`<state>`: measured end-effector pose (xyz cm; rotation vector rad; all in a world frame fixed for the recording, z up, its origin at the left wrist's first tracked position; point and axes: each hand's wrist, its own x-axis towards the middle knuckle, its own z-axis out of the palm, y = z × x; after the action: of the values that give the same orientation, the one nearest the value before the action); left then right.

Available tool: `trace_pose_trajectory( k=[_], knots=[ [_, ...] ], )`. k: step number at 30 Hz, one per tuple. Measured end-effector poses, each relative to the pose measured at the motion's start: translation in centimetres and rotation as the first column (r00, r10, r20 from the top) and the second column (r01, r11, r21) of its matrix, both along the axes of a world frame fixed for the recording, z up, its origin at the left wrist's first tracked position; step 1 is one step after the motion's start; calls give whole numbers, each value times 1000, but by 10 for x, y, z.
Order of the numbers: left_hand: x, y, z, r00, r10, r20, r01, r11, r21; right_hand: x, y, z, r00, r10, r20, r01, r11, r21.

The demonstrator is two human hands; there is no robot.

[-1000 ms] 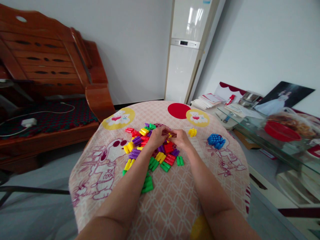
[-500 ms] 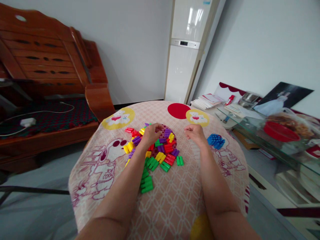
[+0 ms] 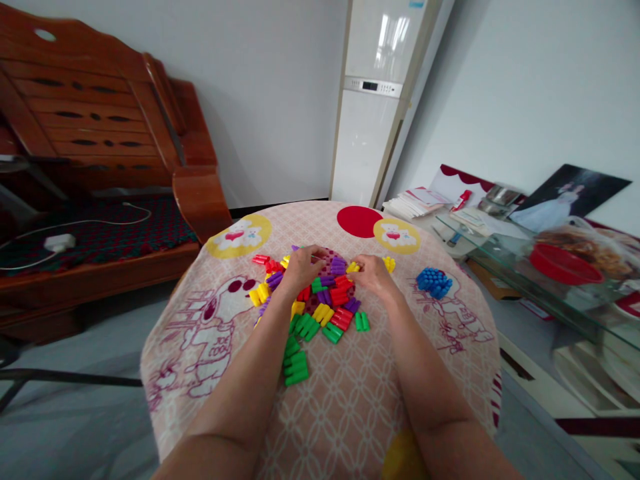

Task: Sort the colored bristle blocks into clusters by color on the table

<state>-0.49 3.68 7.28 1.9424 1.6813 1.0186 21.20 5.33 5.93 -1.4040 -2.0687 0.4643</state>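
A mixed pile of plastic clip-like blocks in red, yellow, green and purple lies in the middle of the round table. My left hand (image 3: 303, 268) is over the pile's far left part, fingers curled together; whatever they hold is hidden. At the pile's right edge, my right hand (image 3: 374, 275) pinches a yellow block (image 3: 353, 267) between thumb and fingers. Just past that hand sits a small yellow group of blocks (image 3: 389, 264). Farther right stands a tight cluster of blue blocks (image 3: 434, 283). Green blocks (image 3: 296, 368) trail toward me beside my left forearm.
A patterned cloth (image 3: 345, 400) covers the table. To the left is a wooden bench (image 3: 100, 160) with a white charger (image 3: 60, 243) on it. At right, a glass shelf (image 3: 530, 267) carries papers, a red bowl (image 3: 565, 263) and a photo (image 3: 570, 200).
My right hand has moved left to the pile and closed on a yellow block. A yellow group now shows to its right, where my hand was before. My left hand has barely moved.
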Motion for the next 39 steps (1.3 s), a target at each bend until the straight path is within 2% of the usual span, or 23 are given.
trace_pose_trajectory(
  k=[3, 5, 7, 11, 14, 16, 24, 27, 30, 33, 39],
  knots=[
    [-2, 0, 0, 1000, 6, 3, -6, 1000, 13, 35, 10, 6, 979, -162, -123, 161, 987, -19],
    [-3, 0, -1, 1000, 9, 8, -9, 1000, 20, 60, 15, 10, 952, -268, -145, 269, 963, -16],
    [-4, 1, -2, 1000, 10, 11, -10, 1000, 22, 79, 17, 12, 929, -364, -67, 366, 930, 30],
    [-6, 3, -4, 1000, 12, 10, -12, 1000, 18, 93, 18, 6, 837, -488, 246, 470, 873, 132],
    [-10, 3, -4, 999, 29, 20, -29, 1000, 7, 91, 18, -4, 781, -496, 379, 482, 865, 140],
    [-13, 3, -2, 999, 45, 27, -45, 999, -2, 89, 19, -9, 782, -480, 398, 475, 872, 119],
    [-32, 2, 3, 991, 122, 51, -121, 993, -10, 90, 20, -15, 852, -432, 296, 458, 888, -22],
    [-44, 4, 2, 980, 192, 41, -193, 981, 6, 92, 21, -18, 869, -425, 253, 447, 894, -31],
    [-56, 8, -4, 956, 292, -29, -290, 955, 56, 93, 22, -19, 872, -424, 244, 438, 899, -6],
    [-62, 13, -14, 933, 330, -144, -322, 943, 80, 93, 22, -15, 854, -461, 244, 467, 883, 32],
    [-58, 13, -31, 894, 218, -391, -221, 975, 36, 84, 16, 5, 838, -525, 149, 510, 850, 131]
  ],
)
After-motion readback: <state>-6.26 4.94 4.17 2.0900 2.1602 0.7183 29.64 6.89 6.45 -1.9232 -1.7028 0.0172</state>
